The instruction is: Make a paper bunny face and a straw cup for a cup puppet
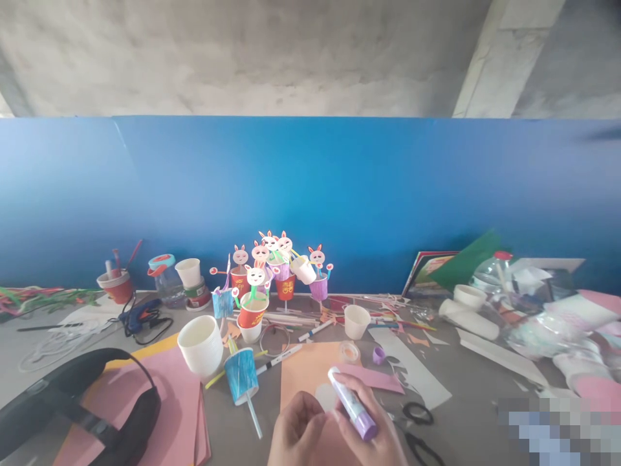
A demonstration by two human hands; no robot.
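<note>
My right hand [383, 427] is wrapped round a white glue stick [350, 401] with a purple base, its white end tilted up and to the left. Close beside it, my left hand [295, 430] pinches a small white paper disc [326, 396] by its lower edge. Both hands are over a sheet of orange paper [297, 369]. Past the fingers lie a purple cap [379, 355], a roll of clear tape [349, 352] and a pink paper strip [381, 379]. Black-handled scissors [418, 413] rest just right of my right hand.
Paper-cup rabbit figures [254, 304] stand at the back by the blue partition [310, 175]. A blue-coloured cup [241, 375] with a straw and a stack of white cups [200, 344] are left of centre. Headphones [130, 414] lie on pink paper [179, 388]. Bottles and scraps crowd the right.
</note>
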